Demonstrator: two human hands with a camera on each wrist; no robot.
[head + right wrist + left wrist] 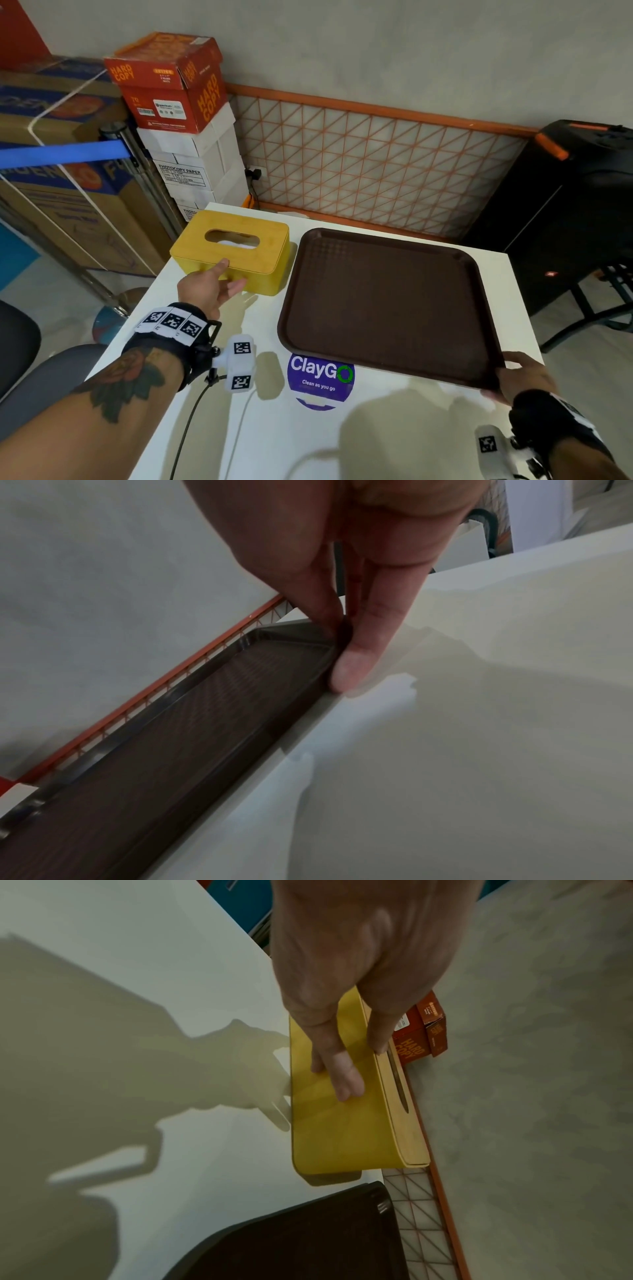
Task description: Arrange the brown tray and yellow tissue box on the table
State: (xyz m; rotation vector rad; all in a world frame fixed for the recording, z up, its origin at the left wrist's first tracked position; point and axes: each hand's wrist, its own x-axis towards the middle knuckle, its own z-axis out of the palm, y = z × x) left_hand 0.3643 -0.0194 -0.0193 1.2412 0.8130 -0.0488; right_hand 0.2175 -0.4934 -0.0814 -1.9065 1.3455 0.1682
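The yellow tissue box [270, 246] stands at the far left corner of the white table [342, 445], its slotted lid up. My left hand [231, 274] touches its near side with straight fingers, thumb on the lid's edge; the left wrist view shows the fingers [342, 1080] flat against the box [342, 1137]. To the box's right the brown tray [387, 301] lies flat and empty. My right hand [513, 373] pinches its near right corner, and in the right wrist view the hand [342, 647] grips the tray rim [171, 764] at the table's edge.
A round purple ClayGo sticker [320, 378] is on the table just in front of the tray. A stack of paper boxes [178, 96] rises behind the left corner. An orange lattice panel [376, 154] leans on the wall, and a black speaker [565, 212] stands at the right.
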